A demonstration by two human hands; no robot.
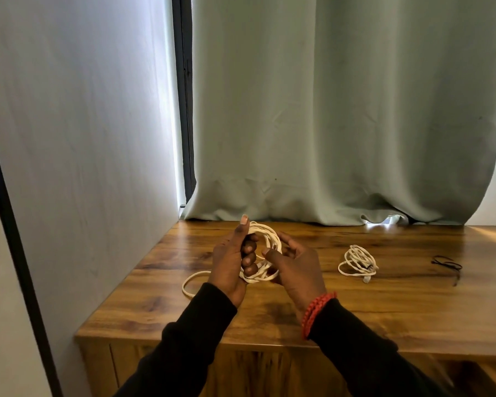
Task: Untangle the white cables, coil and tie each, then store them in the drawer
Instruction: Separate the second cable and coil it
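step: coiling, judging by the round coil of white cable (265,247) held up between both hands above the wooden bench (355,305).
left hand (235,259): fingers curled through the loops, thumb up along the top; it held the bundle.
right hand (294,267): thumb and fingers pinched the loops on the near-right side of the same coil.
loose tail (191,282): one loop of that cable lay on the bench, left of the hands, not yet wound in.
technique: I'd have fed the tail in turn by turn, kept loops the same size, left hand clamping so nothing sprang open.
second cable (358,262): small white cable bundle lay on the bench, well right of the hands; looked bound, couldn't confirm.
ties: thin black ties (447,266) lay further right, within reach.
drawer: none clearly visible; only the cabinet front below the bench edge showed. Contents unknown; both cables were outside it.
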